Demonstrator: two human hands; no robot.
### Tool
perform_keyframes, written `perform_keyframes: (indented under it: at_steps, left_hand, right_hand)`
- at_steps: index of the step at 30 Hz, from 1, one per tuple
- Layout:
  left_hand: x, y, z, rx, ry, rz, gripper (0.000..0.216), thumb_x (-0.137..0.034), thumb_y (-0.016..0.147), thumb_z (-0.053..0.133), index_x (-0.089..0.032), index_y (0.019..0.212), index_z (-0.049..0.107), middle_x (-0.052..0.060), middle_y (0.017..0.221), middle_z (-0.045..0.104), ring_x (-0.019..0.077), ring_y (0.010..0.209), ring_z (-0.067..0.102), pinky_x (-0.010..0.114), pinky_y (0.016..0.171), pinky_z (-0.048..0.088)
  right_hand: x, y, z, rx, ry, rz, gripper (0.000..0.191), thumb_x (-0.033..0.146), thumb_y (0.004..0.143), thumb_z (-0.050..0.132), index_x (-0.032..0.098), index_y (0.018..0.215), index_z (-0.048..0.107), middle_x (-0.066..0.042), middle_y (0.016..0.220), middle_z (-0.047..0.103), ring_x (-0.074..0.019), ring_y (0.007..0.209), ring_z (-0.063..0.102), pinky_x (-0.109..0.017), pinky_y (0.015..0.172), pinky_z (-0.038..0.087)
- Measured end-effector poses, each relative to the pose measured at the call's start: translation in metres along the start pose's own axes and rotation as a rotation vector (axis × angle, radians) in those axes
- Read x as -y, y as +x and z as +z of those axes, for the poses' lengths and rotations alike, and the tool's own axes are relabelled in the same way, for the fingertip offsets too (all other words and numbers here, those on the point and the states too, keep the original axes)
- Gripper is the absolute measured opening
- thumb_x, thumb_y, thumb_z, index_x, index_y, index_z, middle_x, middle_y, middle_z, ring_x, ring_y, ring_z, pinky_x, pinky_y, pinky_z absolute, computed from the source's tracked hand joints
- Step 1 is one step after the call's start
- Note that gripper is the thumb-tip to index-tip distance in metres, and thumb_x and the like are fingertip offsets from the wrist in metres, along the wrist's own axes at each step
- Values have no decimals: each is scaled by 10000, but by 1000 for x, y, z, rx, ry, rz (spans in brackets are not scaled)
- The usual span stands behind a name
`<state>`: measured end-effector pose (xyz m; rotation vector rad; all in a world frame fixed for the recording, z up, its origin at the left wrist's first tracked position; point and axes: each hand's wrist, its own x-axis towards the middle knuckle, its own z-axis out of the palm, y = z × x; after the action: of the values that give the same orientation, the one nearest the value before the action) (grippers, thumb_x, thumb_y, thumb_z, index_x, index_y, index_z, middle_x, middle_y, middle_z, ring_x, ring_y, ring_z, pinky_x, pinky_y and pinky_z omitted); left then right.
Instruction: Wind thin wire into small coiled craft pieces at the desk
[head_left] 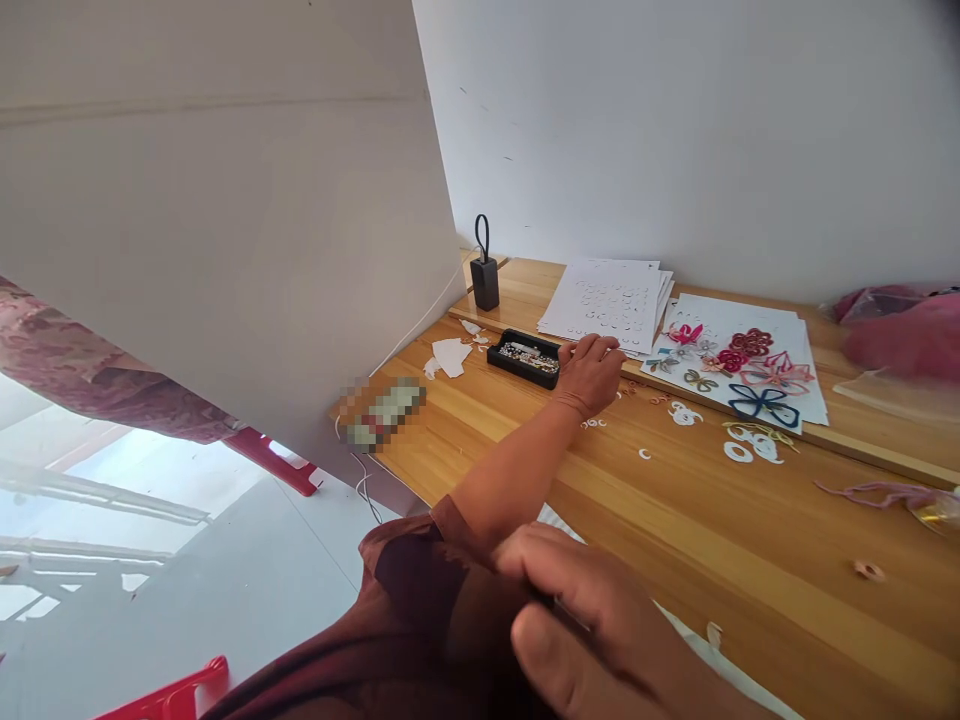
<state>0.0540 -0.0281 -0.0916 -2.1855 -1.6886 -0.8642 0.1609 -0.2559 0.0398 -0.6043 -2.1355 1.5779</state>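
head view: we log one frame, camera tilted, looking along a wooden counter (675,520) set against a white wall.
left hand (589,375): arm stretched out over the counter, fingers curled and narrow, tips at the right end of the black tray (525,357). we cannot tell whether they pinch anything.
right hand (592,620): close under the camera and blurred, fingers folded together. a thin dark sliver shows by the thumb, and we cannot tell if it is held.
black tray: shallow and oblong, filled with small mixed bits, lying on the counter just left of the left hand's fingertips.
tray axis: long side runs left to right along the counter, its right end toward the left hand.
nearer hand: the left, touching or almost touching the tray. the right is well apart from it.
behind the tray: dark block with a loop (484,280), upright.
right of the tray: stack of white cut-out sheets (607,300), then a sheet of coloured paper flowers (742,365).
left of the tray: white paper scraps (450,355).
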Motion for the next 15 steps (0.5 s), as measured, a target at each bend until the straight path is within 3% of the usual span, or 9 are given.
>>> perform_keyframes:
  at_steps: [3,5,8,11,13,15]
  left_hand:
    - [-2,2,1,35,28,24,277,-224,1000,422,-256,1081,685,67,1366,629,229,1312,492,461,1030,328]
    - [-8,-5,4,77,49,111,303,-189,989,422,-248,1127,685,73,1389,611,233,1316,488,463,1041,337]
    - [-24,-21,6,182,79,353,401,-127,977,371,-234,1224,668,71,1434,574,236,1336,474,456,1063,353]
    - [-35,-30,0,248,94,609,487,-101,967,327,-215,1327,634,75,1497,507,233,1395,423,433,1093,352]
    - [-36,-29,-3,233,86,623,503,-105,973,310,-214,1357,616,71,1509,494,222,1397,418,420,1099,348]
    - [-32,-23,-5,198,62,501,491,-106,977,315,-215,1355,609,71,1507,501,222,1378,430,430,1094,342]
  right_hand:
    - [-3,8,-6,-72,42,125,385,512,1015,429,228,796,569,2,686,564,-147,618,519,-260,542,441]
    - [-9,23,-9,-218,21,118,391,495,1027,420,214,776,527,10,692,553,-129,615,492,-252,547,401]
    - [-23,48,-14,-339,-252,130,325,452,990,498,211,780,559,15,639,550,-136,584,471,-273,549,334]
    - [-43,59,-19,-362,-528,146,279,414,956,536,215,761,552,3,637,588,-152,578,491,-293,575,305]
    - [-58,55,-23,-416,-563,168,314,467,959,526,219,772,573,-5,648,603,-171,609,528,-295,590,318]
    - [-70,47,-25,-411,-442,178,362,516,976,490,223,781,575,5,648,600,-165,597,533,-287,582,343]
